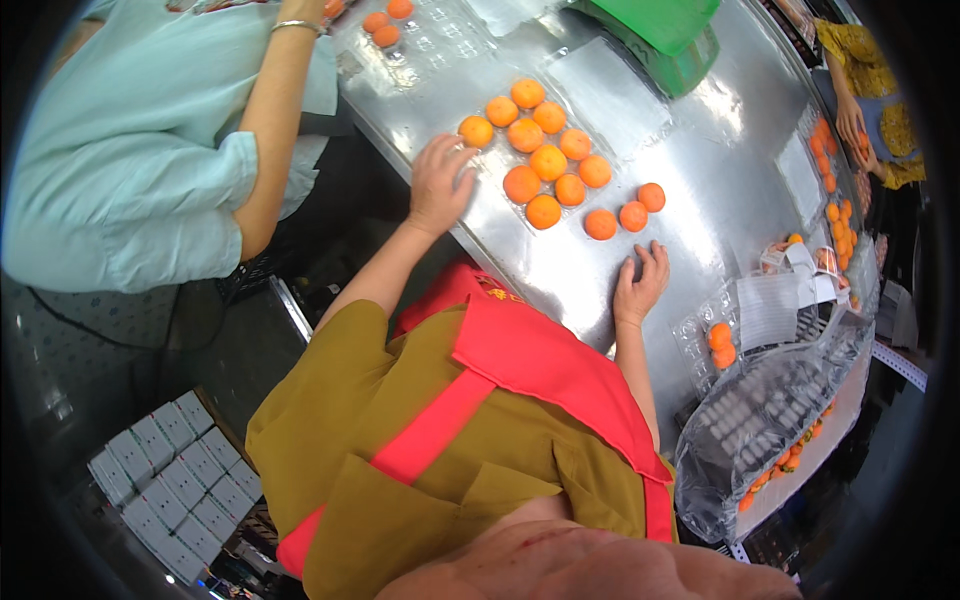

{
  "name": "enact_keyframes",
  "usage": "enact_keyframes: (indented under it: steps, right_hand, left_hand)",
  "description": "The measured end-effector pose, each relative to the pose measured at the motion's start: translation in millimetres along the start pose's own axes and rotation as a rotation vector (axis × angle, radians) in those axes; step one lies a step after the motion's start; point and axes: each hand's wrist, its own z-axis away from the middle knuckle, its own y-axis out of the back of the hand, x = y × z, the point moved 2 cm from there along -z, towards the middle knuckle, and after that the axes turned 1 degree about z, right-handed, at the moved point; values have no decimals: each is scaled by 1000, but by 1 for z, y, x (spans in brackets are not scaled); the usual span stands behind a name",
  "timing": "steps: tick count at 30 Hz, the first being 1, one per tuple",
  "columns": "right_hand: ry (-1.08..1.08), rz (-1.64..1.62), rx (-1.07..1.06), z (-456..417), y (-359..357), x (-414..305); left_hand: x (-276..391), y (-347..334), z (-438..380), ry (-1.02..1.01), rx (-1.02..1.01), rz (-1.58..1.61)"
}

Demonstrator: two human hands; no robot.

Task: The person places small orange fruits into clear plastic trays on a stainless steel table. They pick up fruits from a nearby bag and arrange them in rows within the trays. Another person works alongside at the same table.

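A clear plastic tray (491, 159) of round cups lies on the metal table (697, 180), with several oranges (549, 163) sitting in it. At the tray's near-left corner, the fingertips of my left hand (441, 184) are beside the corner orange (476, 131); whether they touch it is hard to tell. My right hand (643, 283) rests at the table with fingers apart and nothing in it. Just beyond it, a row of three loose oranges (633, 216) lies on the metal, to the right of the tray.
A green plastic container (667, 45) and a pale flat sheet (611, 94) lie beyond the tray. To the left stands a person in a light blue top (150, 165); another person (874, 105) handles oranges at far right. Plastic-wrapped trays (765, 412) sit right, stacked white boxes (176, 480) lower left.
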Motion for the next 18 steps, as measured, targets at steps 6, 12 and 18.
enact_keyframes:
  steps: [6, 12, 18]
  right_hand:
    - [9, 9, 9, 2, -2, 1]
    - [24, -18, 40, 2, -3, 0]
    - [20, -12, 51, 0, -3, 0]
  left_hand:
    - [-9, 2, 20, 24, -47, -9]
    - [-18, -5, 33, 57, -21, -5]
    - [-26, -15, 42, -12, -4, -73]
